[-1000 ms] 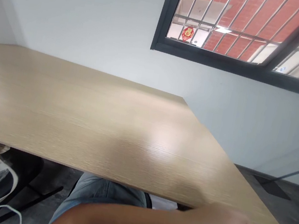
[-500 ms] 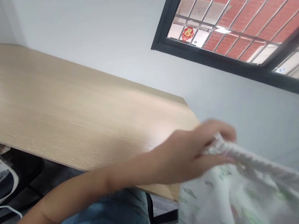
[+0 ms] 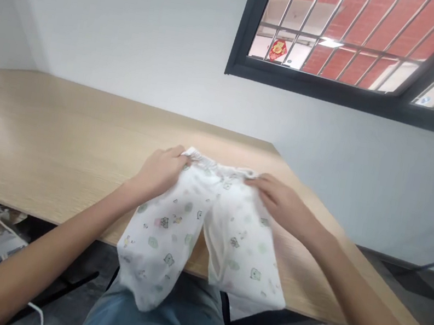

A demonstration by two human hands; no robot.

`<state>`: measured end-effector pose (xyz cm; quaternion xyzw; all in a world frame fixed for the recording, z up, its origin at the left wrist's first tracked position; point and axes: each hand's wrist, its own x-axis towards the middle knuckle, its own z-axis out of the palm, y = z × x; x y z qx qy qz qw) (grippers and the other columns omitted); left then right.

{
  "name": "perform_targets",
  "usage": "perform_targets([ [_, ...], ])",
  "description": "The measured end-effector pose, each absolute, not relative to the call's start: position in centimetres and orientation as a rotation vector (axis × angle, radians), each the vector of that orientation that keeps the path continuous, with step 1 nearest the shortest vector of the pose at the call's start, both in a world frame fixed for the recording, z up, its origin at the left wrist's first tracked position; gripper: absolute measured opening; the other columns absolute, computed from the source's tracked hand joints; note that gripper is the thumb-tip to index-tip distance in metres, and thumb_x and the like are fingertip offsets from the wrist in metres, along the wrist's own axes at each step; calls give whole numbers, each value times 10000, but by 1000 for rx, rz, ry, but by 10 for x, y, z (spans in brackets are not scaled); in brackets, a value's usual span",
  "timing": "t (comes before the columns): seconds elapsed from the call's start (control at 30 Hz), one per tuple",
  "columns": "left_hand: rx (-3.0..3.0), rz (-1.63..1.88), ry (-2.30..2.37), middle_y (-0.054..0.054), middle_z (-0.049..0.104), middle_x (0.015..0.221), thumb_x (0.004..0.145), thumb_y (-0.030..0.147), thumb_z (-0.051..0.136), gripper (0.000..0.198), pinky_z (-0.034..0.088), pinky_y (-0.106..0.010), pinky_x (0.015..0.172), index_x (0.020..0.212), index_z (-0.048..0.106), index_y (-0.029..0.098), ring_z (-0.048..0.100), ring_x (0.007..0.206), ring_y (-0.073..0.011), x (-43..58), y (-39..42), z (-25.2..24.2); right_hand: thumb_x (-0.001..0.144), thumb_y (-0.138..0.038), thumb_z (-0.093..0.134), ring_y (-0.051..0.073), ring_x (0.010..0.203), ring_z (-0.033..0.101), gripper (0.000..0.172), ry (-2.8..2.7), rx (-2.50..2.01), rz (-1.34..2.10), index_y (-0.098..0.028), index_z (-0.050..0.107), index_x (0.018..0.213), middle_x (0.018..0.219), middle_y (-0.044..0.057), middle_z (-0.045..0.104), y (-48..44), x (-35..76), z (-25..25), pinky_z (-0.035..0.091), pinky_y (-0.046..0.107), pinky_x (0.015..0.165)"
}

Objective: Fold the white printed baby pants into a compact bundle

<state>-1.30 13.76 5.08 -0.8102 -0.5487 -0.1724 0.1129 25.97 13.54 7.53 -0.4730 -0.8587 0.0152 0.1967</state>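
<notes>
White printed trousers point(image 3: 218, 190) are pinched at opposite upper corners by the left hand point(image 3: 162, 171) and right hand point(image 3: 279, 199), legs draped below; exact finger placement is not clearly shown.

Single head-worn view, facing forward and down over the wearer's lap point(image 3: 156, 324) at bottom centre. Near range: left hand point(image 3: 162, 171) and right hand point(image 3: 282, 202) about frame centre, table point(image 3: 56, 149) across mid-frame. Farther off: wall point(image 3: 140, 22) at upper left, barred window point(image 3: 362, 40) at upper right, cut by frame edge.

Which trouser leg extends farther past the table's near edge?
The left trouser leg, nearer the left hand: it extends well past, while the right trouser leg barely does.
</notes>
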Motion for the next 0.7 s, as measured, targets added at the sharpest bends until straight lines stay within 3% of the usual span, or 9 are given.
perform_targets([
  [0.1,-2425,-308,-1625,-88,574,1025,839,52,392,258,414,-359,830,958,604,134,538,947,-215,-12,165,16,883,-176,262,238,1072,495,424,-2619,-1544,132,-209,604,1132,1189,56,536,182,247,37,404,370,920],
  [0.17,-2423,-243,-1640,-85,566,1063,878,158,469,169,426,-400,856,993,589,129,536,980,-216,-9,182,-2,901,-185,258,266,1105,465,432,-2655,-1708,108,-228,544,1221,1263,48,490,204,242,18,410,406,913],
  [0.3,-2377,-225,-1688,-86,523,1164,881,323,530,320,461,-432,852,1148,513,146,539,1011,-214,-6,211,-16,935,-246,244,335,1151,404,437,-2579,-1851,8,-260,402,1343,1339,75,411,231,240,0,393,514,885],
  [0.43,-2350,-279,-1723,-97,462,1266,887,318,516,321,394,-488,934,1166,511,159,471,1128,-250,-5,227,-13,939,-242,257,368,1161,388,412,-2492,-1916,-90,-235,450,1304,1347,130,382,237,243,3,371,556,873],
  [0.57,-2438,-333,-1670,-154,346,1387,939,275,370,321,298,-476,1010,1190,489,114,324,1266,-282,-7,211,-9,942,-223,252,264,1280,263,412,-2526,-1697,-115,-156,449,1298,1418,97,295,215,225,11,279,436,1026],
  [0.7,-2594,-362,-1595,-127,588,1147,952,248,260,353,415,-333,909,1096,555,119,527,1089,-212,-13,159,-10,952,-269,214,161,1246,347,426,-2597,-1055,262,-167,455,1289,1336,34,436,180,177,12,279,325,1054],
])
